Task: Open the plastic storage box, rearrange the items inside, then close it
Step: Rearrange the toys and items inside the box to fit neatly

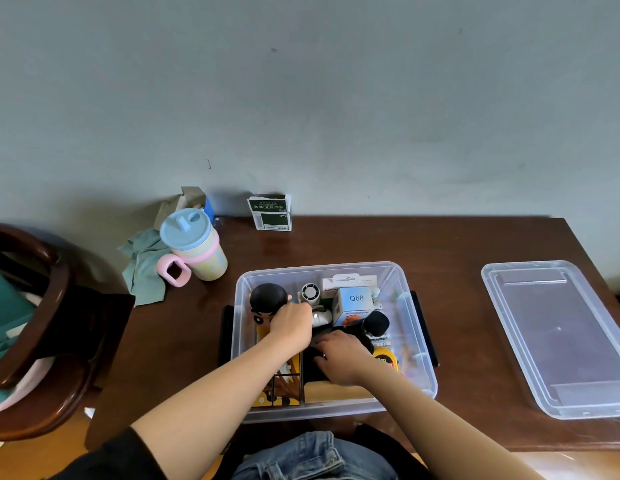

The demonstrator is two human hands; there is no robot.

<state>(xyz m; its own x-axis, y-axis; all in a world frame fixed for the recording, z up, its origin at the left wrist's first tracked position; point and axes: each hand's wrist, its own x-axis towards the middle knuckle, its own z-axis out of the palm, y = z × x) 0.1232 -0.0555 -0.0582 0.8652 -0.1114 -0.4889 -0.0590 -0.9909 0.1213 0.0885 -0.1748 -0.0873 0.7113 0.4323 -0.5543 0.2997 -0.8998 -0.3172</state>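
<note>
While the storage box [410, 344] sits open on the desk [450, 251], the left hand [291, 325] grips the toy figure [268, 301]; the right hand [341, 358] rests on dark items, grip unclear, so lift gently, steadying neighbours

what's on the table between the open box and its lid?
Nothing: head view shows bare brown wooden table between the clear plastic storage box and its clear lid.

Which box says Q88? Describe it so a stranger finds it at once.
Start at the clear storage box in the middle of the brown table, its lid lying off to the right. Look toward the box's far side, just beyond the right hand. The Q88 box is a small white-and-pale-blue carton, the only item printed with that label.
</note>
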